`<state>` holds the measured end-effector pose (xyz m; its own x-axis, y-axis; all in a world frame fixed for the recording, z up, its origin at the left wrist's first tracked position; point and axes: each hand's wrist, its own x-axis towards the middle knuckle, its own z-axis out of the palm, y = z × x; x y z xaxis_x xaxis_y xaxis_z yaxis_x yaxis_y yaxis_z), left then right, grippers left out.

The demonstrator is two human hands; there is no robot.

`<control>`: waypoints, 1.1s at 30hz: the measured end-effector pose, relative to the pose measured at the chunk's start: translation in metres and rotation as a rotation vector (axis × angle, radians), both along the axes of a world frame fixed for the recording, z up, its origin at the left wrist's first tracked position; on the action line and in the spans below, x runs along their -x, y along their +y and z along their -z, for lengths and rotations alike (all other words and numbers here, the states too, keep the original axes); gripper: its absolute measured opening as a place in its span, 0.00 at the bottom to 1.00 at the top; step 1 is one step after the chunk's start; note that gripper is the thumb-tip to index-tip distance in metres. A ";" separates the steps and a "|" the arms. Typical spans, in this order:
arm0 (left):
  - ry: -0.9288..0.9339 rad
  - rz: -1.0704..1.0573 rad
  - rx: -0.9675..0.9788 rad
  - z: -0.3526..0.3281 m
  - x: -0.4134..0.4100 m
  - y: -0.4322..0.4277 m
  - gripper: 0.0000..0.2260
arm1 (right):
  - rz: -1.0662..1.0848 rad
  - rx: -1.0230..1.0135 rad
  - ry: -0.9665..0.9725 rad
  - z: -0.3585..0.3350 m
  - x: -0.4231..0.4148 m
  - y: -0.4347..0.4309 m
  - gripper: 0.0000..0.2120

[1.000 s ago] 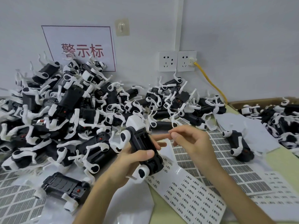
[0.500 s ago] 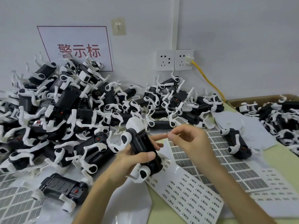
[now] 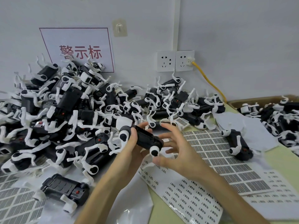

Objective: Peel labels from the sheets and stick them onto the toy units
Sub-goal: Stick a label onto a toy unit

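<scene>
My left hand grips a black-and-white toy unit at the middle of the table, its dark belly turned up. My right hand is at the toy's right end, fingers spread, thumb under the white round joint. Whether a label sits on a fingertip I cannot tell. Under the hands lie a sheet of small printed labels and a sheet of larger barcode labels.
A big heap of toy units fills the left and back. One unit lies near the front left, another on the barcode sheet. A cardboard box of units stands right. Wall sockets feed a yellow cable.
My right hand went from pinching at the toy's top to spreading its fingers around the toy's right end. My left hand has turned the toy more level.
</scene>
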<state>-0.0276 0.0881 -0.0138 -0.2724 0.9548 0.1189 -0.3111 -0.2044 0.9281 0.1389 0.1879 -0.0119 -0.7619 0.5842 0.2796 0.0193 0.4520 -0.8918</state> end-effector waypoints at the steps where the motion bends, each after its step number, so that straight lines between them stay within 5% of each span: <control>1: 0.017 0.011 -0.004 -0.001 -0.001 -0.001 0.36 | 0.016 0.011 0.022 -0.001 0.000 0.000 0.41; 14: 0.393 0.042 0.094 0.004 -0.006 -0.007 0.27 | 0.077 0.519 0.486 -0.013 -0.008 0.012 0.32; 17: 0.484 -0.053 0.111 0.003 -0.003 -0.002 0.12 | 0.081 0.669 0.631 -0.020 -0.012 0.018 0.32; 22: 0.192 -0.171 0.134 0.001 0.002 0.003 0.11 | 0.024 0.821 0.745 -0.026 -0.017 0.021 0.26; 25: -0.010 -0.078 0.111 -0.005 0.001 0.002 0.23 | -0.006 0.781 0.654 -0.024 -0.016 0.020 0.22; 28: -0.015 0.063 0.140 -0.009 -0.002 -0.002 0.32 | 0.020 0.709 0.523 -0.019 -0.013 0.019 0.23; 33: 0.081 0.226 0.137 -0.008 -0.005 -0.010 0.25 | 0.046 0.631 0.491 -0.019 -0.013 0.020 0.28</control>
<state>-0.0226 0.0781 -0.0058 -0.0453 0.9990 -0.0031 -0.2580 -0.0087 0.9661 0.1521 0.2074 0.0068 -0.6088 0.7719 0.1829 -0.4356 -0.1325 -0.8903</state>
